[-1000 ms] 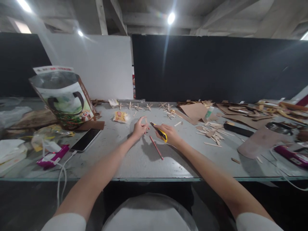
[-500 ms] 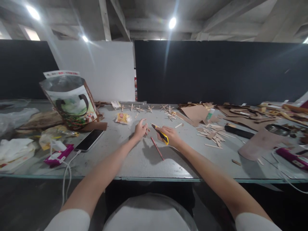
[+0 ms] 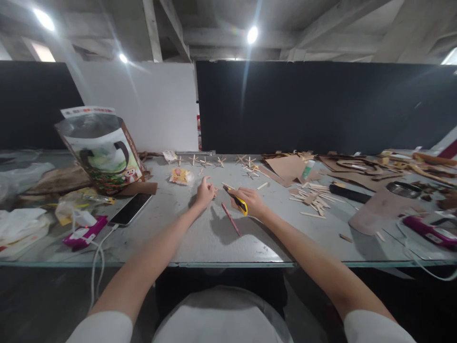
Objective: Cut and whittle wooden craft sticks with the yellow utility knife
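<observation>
My right hand (image 3: pixel 253 202) is wrapped around a yellow and black utility knife (image 3: pixel 240 204). Its blade is out and points up and left, toward my other hand. Just left of the blade, my left hand (image 3: pixel 205 193) is closed, with thumb and fingers drawn together. Anything in that pinch is too small to make out. Below and between the hands, a thin reddish pencil-like stick (image 3: pixel 231 219) lies slanting on the grey table (image 3: pixel 200 243). Beyond my hands stand several small star-shaped pieces of crossed wooden sticks (image 3: pixel 221 162).
Loose wooden sticks (image 3: pixel 314 202), cardboard (image 3: pixel 285 169), a glue stick (image 3: pixel 307 169) and a pink bottle (image 3: pixel 376 209) lie to the right. On the left are a phone (image 3: pixel 133 209) with a cable, a large printed bag (image 3: pixel 103 152) and a small yellow packet (image 3: pixel 179 176).
The fingers of my left hand have curled in from a more stretched pose. The knife stays in my right hand near the same spot. The whole view has shifted slightly.
</observation>
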A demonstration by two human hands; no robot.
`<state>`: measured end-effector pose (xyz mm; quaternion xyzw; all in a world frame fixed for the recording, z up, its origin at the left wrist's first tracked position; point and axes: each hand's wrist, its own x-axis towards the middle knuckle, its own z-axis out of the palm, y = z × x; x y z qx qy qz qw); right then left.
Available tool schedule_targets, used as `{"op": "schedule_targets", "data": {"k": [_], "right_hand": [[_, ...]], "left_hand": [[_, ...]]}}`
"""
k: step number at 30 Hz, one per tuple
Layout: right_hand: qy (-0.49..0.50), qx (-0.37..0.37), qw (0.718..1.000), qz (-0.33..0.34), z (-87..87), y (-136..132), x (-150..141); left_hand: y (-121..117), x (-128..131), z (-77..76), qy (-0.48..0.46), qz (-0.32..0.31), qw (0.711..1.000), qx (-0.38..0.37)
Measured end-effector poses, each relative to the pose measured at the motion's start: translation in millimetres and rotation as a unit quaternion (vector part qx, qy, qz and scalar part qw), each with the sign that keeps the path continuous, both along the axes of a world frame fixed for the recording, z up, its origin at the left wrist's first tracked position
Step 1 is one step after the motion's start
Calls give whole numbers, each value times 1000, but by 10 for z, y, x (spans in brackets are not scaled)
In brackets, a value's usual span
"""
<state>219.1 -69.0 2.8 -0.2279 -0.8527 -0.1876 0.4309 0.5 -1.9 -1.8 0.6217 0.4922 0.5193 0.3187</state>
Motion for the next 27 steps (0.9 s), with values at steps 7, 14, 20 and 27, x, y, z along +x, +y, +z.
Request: {"op": "schedule_targets", "data": {"k": [7, 14, 20, 27], "right_hand": [[-9, -3, 1000, -8, -23, 25, -2], [-41, -28, 998, -48, 3, 41, 33], [-68, -49, 989, -118, 168, 275, 165], [-92, -100, 979, -152, 143, 674, 315]], "left_hand": [[10, 6, -6, 11, 6, 1000, 6], [-41, 15, 37, 27, -12, 999, 31], [-39, 89, 135, 40, -44, 996, 60], [166, 327, 76, 46, -106, 993, 23]]}}
